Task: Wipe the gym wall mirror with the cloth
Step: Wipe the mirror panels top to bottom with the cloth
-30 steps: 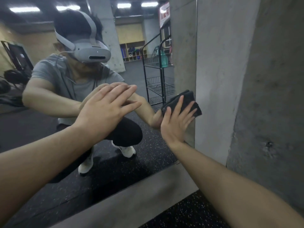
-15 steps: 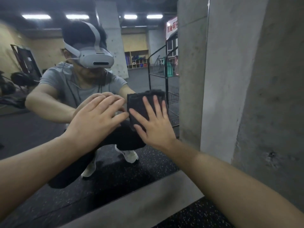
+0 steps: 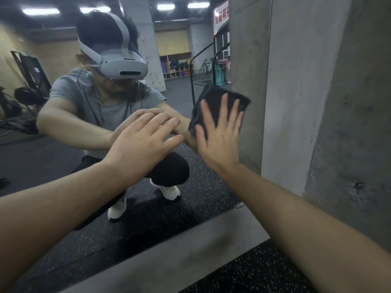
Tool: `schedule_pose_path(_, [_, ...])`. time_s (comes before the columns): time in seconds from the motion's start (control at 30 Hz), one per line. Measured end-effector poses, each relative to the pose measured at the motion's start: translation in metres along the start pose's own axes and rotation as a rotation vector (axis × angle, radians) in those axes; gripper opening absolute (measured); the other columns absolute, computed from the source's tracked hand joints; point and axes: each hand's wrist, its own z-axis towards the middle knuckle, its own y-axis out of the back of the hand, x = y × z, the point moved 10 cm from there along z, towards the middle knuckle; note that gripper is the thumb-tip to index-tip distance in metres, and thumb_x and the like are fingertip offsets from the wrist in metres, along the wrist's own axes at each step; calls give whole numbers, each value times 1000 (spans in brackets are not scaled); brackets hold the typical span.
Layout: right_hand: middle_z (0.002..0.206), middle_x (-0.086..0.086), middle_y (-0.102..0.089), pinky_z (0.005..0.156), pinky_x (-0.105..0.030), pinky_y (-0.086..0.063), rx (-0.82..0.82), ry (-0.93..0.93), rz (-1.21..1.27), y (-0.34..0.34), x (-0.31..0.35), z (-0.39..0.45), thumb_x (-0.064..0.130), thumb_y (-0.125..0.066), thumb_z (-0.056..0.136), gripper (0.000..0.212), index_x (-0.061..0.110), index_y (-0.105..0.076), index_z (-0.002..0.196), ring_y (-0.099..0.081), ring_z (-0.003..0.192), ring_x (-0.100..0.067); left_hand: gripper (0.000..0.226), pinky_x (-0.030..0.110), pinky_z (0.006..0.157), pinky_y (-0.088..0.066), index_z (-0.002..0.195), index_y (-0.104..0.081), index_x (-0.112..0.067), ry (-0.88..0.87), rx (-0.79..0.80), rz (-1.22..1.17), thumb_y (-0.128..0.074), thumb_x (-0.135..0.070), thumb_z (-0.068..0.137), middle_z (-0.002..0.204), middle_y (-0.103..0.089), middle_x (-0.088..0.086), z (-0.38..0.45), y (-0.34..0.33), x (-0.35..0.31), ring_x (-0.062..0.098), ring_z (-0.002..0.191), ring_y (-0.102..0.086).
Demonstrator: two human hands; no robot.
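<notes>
The wall mirror (image 3: 63, 208) fills the left and middle of the head view and reflects a crouching person wearing a headset. A dark folded cloth (image 3: 215, 102) lies flat on the glass near the mirror's right edge. My right hand (image 3: 219, 136) presses it against the mirror with straight, spread fingers; the hand and cloth look motion-blurred. My left hand (image 3: 143, 144) rests flat on the glass to the left, fingers straight, its reflection touching it.
A grey concrete pillar (image 3: 317, 102) stands right beside the mirror's right edge. A concrete sill (image 3: 169, 256) runs under the mirror above speckled black rubber floor (image 3: 254, 278). Reflected are a black wire rack, shelves and ceiling lights.
My right hand swept the cloth left from the mirror's right edge toward my left hand, then back right and slightly up. The left hand stayed flat on the glass.
</notes>
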Motion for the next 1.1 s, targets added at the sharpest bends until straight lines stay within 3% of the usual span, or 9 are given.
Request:
schedule_pose_path(0.07, [170,-18,-8,126,-62,1,61,144,-14,-14,-3,-38,50,-27,108,56,34,-19,162,3,156,-45,28,46,109,-33,119,-66,-19,-24,-2,-7,-71,-15,92,139,-59,15,-2,-3,-6,35,130,-51])
schedule_pose_path(0.13, [169,-20,-12,126,-62,-3,58,78,-11,-27,-23,-70,48,-28,108,54,34,-22,160,2,156,-43,27,46,109,-33,122,-65,-20,-61,3,-27,-66,-16,95,141,-57,14,-3,-8,-13,35,132,-49])
schedule_pose_path(0.3, [170,-19,-3,127,-58,-1,59,-367,107,-54,-70,-135,46,-26,109,57,31,-12,162,1,157,-44,20,48,106,-38,121,-64,-18,-134,-3,-109,-57,-22,102,141,-52,14,-1,-27,-38,33,133,-47])
schedule_pose_path(0.47, [172,-7,15,126,-46,8,157,-926,290,-76,-113,-191,50,-21,110,59,35,0,163,13,158,-30,27,55,103,-44,117,-68,-13,-167,132,-153,-73,-19,91,140,-56,16,-7,-55,-76,39,129,-53])
schedule_pose_path(0.6, [172,-11,12,126,-50,1,150,-1337,419,-68,-142,-200,47,-18,111,59,33,7,163,4,158,-39,25,54,99,-49,114,-71,-9,-198,138,-191,-61,-16,92,137,-59,19,-1,-54,-91,40,121,-59])
schedule_pose_path(0.8, [172,-8,14,124,-51,10,95,-836,328,-46,-112,-123,57,-14,103,63,41,7,159,14,157,-34,23,52,96,-43,107,-73,-11,-212,116,-129,-68,-15,86,132,-62,19,8,-50,-100,38,117,-56])
schedule_pose_path(0.9, [172,-6,16,126,-46,12,132,-953,311,-62,-135,-166,56,-12,106,60,40,8,160,15,158,-28,24,51,94,-51,107,-70,-10,-247,99,-213,-51,-17,93,130,-62,18,12,-48,-98,38,114,-62])
schedule_pose_path(1.0, [171,-8,17,125,-42,11,141,-1203,434,-79,-152,-223,46,-16,111,58,34,7,162,14,158,-30,25,53,99,-47,111,-70,-12,-209,105,-145,-74,-13,87,137,-59,18,7,-54,-101,40,122,-58])
schedule_pose_path(1.1, [171,-8,16,125,-40,13,99,-1228,490,-87,-150,-233,42,-18,112,57,32,5,163,16,158,-30,43,54,102,-46,117,-69,-13,-196,139,-147,-85,-16,78,142,-56,18,6,-60,-102,40,125,-54])
